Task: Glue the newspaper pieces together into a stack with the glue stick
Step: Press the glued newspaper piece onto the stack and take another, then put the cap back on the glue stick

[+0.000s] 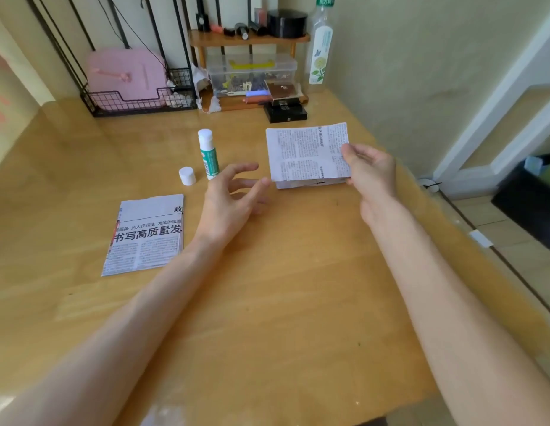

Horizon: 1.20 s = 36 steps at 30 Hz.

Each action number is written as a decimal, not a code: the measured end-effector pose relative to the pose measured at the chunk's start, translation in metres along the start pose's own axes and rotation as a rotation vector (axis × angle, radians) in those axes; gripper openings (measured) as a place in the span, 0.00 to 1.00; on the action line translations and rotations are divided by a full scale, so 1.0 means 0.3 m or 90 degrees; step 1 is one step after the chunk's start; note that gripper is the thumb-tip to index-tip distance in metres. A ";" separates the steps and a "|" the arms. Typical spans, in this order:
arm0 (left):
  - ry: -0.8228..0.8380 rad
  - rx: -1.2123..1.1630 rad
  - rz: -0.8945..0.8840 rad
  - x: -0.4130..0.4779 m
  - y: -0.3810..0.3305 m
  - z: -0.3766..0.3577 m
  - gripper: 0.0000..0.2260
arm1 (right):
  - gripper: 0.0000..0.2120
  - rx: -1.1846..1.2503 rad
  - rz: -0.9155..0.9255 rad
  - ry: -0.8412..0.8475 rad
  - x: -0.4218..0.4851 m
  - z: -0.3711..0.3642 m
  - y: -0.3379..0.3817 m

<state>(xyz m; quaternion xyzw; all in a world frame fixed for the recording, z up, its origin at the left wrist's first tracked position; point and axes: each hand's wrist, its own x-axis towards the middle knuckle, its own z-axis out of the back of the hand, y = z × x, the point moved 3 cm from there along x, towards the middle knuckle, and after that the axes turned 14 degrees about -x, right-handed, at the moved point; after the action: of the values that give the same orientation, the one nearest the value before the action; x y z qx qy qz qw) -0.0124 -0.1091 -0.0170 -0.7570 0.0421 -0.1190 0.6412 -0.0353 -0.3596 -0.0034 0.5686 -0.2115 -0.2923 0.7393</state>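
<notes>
Over glossy honey-wood tabletop (267,302) by cream wall (390,72), pinches rectangular printed newspaper piece (304,152) in right hand (372,170) fingers; spreads left hand (227,198) fingers loosely.

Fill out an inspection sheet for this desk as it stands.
Surface: wooden table, glossy.
Job's things: glue stick upright, uncapped, cap beside it; left newspaper piece lying flat; right newspaper piece lifted, lower piece under it.
Clutter: wire basket with pink case, clear box, bottle, black boxes at the back.
Grippers: left hand open, fingers spread, holding nothing; right hand pinches the right newspaper piece's edge.
Cables: black cords hang behind the basket.
Surroundings: wall at right; floor beyond.
</notes>
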 end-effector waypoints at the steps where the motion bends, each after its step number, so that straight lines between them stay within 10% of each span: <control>1: 0.008 0.013 -0.004 0.003 0.003 -0.008 0.17 | 0.05 -0.007 0.004 -0.014 0.028 0.008 -0.002; 21: 0.066 0.123 -0.115 0.049 0.013 -0.048 0.13 | 0.15 -0.387 0.168 -0.155 0.122 -0.027 -0.040; 36: -0.026 0.113 -0.114 -0.126 -0.088 0.295 0.09 | 0.23 -0.330 0.404 0.095 -0.196 -0.360 0.059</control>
<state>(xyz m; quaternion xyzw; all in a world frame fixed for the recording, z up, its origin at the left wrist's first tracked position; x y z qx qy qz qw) -0.0305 -0.0114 -0.0091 -0.7000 -0.0496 -0.1637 0.6934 -0.0059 -0.2394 -0.0138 0.2901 -0.2416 -0.0513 0.9246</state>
